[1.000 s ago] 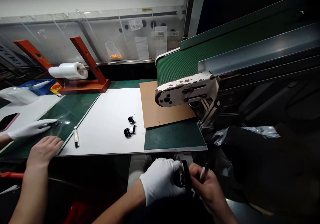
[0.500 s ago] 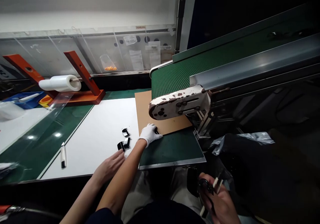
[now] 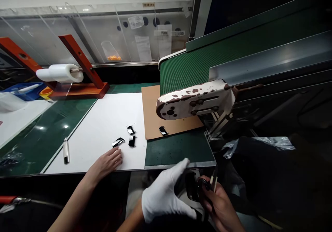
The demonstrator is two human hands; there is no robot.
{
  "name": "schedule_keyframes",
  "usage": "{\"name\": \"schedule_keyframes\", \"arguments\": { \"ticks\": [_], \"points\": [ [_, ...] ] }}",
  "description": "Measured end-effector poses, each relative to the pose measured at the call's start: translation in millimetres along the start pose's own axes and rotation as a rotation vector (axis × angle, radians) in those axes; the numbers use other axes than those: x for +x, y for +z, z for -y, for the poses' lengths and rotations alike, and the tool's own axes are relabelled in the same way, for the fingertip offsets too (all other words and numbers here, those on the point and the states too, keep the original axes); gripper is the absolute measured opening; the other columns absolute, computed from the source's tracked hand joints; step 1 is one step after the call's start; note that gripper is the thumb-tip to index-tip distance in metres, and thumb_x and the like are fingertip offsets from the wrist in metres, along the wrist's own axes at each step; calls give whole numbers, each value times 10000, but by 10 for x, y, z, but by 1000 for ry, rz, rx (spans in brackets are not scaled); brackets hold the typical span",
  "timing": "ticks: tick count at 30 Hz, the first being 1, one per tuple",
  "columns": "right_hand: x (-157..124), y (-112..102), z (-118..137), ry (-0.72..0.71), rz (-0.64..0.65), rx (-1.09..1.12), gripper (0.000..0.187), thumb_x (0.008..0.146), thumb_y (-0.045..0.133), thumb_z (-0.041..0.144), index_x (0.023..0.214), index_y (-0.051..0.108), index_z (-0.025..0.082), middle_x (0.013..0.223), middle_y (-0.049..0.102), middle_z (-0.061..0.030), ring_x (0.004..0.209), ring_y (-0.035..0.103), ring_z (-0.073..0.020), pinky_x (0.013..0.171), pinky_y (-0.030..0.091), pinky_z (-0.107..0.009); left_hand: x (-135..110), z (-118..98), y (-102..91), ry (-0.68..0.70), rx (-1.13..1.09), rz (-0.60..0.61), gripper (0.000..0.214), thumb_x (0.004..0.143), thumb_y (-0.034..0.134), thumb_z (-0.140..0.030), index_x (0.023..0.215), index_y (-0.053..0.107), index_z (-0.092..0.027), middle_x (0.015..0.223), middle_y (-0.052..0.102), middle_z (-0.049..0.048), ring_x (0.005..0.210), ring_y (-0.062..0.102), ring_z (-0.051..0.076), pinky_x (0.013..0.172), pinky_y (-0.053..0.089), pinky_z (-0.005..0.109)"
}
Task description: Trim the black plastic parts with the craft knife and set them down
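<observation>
My left hand [image 3: 166,194], in a white glove, is in front of the table edge with thumb and fingers spread, close to a dark glossy part [image 3: 192,187]. My bare right hand [image 3: 218,201] is closed around a tool with a black loop and pale prongs [image 3: 213,183]; its exact kind is unclear. The dark part is against that hand; whether the fingers grip it too is hard to see. One small glossy black piece [image 3: 163,131] lies on the brown cardboard [image 3: 151,114], below the conveyor end.
Another person's bare hand [image 3: 107,161] rests on the white sheet [image 3: 109,114] beside several black pieces [image 3: 131,141]. A cutter knife [image 3: 66,150] lies farther left. The green conveyor [image 3: 186,69] overhangs the cardboard. A film roll [image 3: 62,73] sits on an orange stand.
My left hand has left the black piece on the cardboard and come back toward my right hand. The other person's hand has moved left, and a black piece there now lies apart, farther left.
</observation>
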State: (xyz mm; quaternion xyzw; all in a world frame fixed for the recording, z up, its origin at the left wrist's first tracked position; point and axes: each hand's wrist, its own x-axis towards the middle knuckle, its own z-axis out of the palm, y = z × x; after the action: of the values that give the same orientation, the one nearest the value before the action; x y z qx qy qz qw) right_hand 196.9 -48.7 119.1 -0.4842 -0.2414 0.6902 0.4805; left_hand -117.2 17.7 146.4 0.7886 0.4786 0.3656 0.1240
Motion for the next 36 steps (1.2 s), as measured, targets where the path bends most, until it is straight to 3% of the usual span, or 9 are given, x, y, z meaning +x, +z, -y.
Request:
{"name": "schedule_keyframes", "arguments": {
  "ticks": [4,8,11,15,20,23,27,31,36],
  "points": [
    [-10,85,41,17,24,-12,459,612,803,548,630,573,151,470,392,76,368,230,-1,380,124,-174,25,-545,388,-29,-73,82,244,942,542,-321,1146,589,-196,1178,605,88,975,624,200,827,543,384],
    [-15,94,87,24,13,-26,459,592,819,537,656,594,142,521,530,18,345,253,8,362,94,-169,110,-1006,722,-35,-165,211,274,934,552,-336,1153,587,-175,1154,619,89,957,637,208,813,555,398],
    [-23,83,113,24,14,-42,443,591,829,509,645,607,130,521,573,-9,330,277,6,362,103,-170,163,-1188,832,-33,-297,337,403,858,641,-403,1199,574,-201,1093,670,75,928,669,210,804,572,365],
    [-41,91,122,24,11,-56,454,583,830,519,614,606,125,513,587,-17,317,285,6,349,111,-164,171,-1257,869,-75,-462,366,649,698,786,-368,1272,521,-220,1082,702,58,931,693,203,852,561,302],
    [-52,91,151,7,-5,-84,449,570,843,494,749,682,116,540,640,-49,304,283,5,336,111,-160,116,-1254,880,-90,-385,313,546,702,772,-297,1192,552,-199,1079,706,65,934,696,210,848,560,299],
    [-58,44,203,-33,-59,-95,510,662,754,567,912,697,127,583,678,-78,296,300,-7,325,129,-163,101,-1221,876,-92,-357,317,559,719,742,-240,1227,517,-185,1123,684,85,983,678,217,877,547,322],
    [-61,-10,277,-71,-56,-217,523,736,669,613,951,701,138,553,660,-45,293,331,-10,320,163,-160,116,-1172,858,-77,-327,380,531,743,718,-208,1234,516,-213,1105,676,59,969,668,202,850,538,307],
    [-39,26,335,41,52,-313,437,679,799,447,949,709,115,500,638,-23,298,358,-14,326,171,-151,148,-1161,798,-58,-294,422,454,748,690,-195,1181,554,-211,1029,690,56,903,679,213,801,539,308],
    [-42,79,453,251,162,-325,385,673,793,448,821,711,103,648,711,-102,298,273,19,326,124,-155,104,-1178,723,-13,-291,413,338,745,701,-239,1068,603,-225,925,711,18,809,695,187,743,541,264]
  ]
}}
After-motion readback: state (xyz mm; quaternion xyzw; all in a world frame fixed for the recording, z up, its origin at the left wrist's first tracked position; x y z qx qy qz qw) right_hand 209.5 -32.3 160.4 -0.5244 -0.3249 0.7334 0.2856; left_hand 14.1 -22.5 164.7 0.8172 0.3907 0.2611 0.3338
